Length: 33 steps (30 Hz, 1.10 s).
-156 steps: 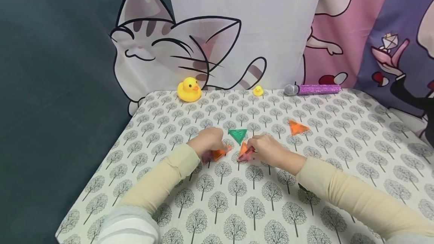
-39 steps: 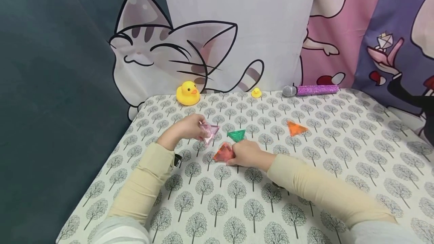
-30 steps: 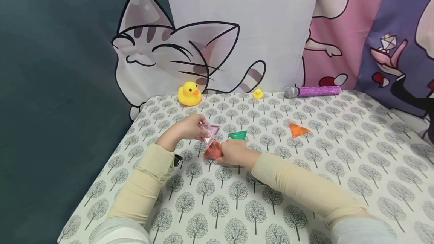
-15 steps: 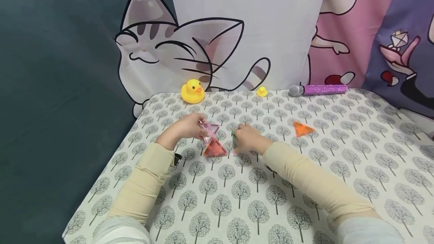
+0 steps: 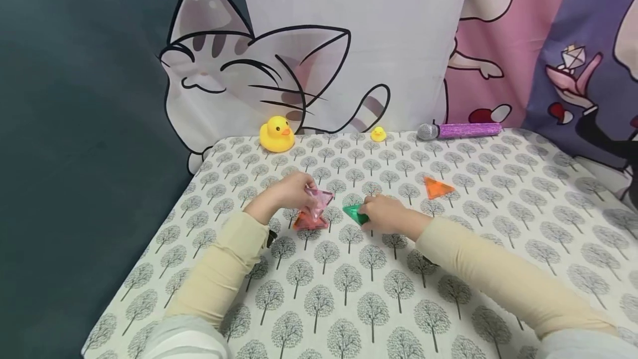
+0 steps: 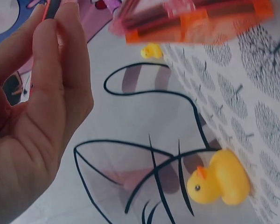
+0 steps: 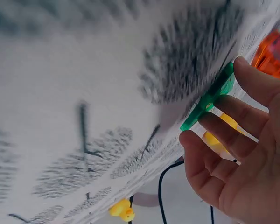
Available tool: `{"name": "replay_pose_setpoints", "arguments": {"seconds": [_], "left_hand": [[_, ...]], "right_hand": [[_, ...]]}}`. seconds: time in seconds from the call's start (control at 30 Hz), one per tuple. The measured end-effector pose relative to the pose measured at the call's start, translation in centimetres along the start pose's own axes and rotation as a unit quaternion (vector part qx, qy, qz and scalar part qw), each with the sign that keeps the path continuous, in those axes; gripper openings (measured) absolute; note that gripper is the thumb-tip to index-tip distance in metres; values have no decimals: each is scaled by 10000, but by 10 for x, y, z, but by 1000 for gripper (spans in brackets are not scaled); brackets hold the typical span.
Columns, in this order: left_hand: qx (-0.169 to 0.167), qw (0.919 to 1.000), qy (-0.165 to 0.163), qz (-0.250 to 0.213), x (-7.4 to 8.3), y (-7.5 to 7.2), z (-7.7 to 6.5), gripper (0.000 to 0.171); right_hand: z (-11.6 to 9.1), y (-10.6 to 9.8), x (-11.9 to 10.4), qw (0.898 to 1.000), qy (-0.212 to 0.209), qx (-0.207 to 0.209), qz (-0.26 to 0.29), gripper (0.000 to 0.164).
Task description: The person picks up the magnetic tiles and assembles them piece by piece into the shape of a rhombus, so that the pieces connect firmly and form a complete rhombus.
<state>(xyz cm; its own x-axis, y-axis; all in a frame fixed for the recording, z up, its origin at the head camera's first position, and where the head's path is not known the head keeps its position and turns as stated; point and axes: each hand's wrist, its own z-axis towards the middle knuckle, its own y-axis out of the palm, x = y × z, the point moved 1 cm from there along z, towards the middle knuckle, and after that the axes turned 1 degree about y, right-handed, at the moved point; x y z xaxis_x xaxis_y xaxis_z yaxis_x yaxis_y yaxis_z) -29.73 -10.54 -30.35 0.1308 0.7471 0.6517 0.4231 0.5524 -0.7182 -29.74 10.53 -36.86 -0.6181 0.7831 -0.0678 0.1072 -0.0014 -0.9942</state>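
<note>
Right hand (image 5: 386, 214) grips one green triangle (image 5: 353, 214), visible corner pointing left; long axis indeterminate. Left of green triangle: left hand (image 5: 294, 190) pinches one pink triangle (image 5: 322, 197), apex toward wearer; one red-orange piece (image 5: 309, 221). Right: one orange triangle (image 5: 437, 188). Behind: two ducks (image 5: 277, 136), one microphone (image 5: 468, 131).

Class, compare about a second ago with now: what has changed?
The right hand moved the red-orange triangle left toward the pink triangle, let it go, and now grips the green triangle, drawn slightly nearer the person. The left hand still holds the pink triangle. The loose orange triangle, large duck, small duck and microphone stayed put.
</note>
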Motion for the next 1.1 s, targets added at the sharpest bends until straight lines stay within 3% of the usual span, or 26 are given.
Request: {"name": "replay_pose_setpoints", "arguments": {"seconds": [0.2, 0.4, 0.63, 0.9, 1.1], "left_hand": [[67, 9970, -12, 771, 6, 17, 8, 17], [-104, 9956, 184, 918, 14, 43, 14, 24], [56, 9977, -65, 678, 17, 57, 18, 17], [219, 9927, -97, 1181, 20, 63, 23, 15], [272, 9920, -195, 1216, 23, 71, 29, 15]], "right_hand": [[-21, 0, -7, 9983, -449, 135, 333, 33], [-30, 0, -10, 9964, -757, 316, 221, 15], [-27, 0, -11, 9984, -319, 292, 363, 12], [-21, 2, -6, 9967, 105, 83, 802, 16], [-18, 4, -6, 9975, 240, 149, 655, 13]]}}
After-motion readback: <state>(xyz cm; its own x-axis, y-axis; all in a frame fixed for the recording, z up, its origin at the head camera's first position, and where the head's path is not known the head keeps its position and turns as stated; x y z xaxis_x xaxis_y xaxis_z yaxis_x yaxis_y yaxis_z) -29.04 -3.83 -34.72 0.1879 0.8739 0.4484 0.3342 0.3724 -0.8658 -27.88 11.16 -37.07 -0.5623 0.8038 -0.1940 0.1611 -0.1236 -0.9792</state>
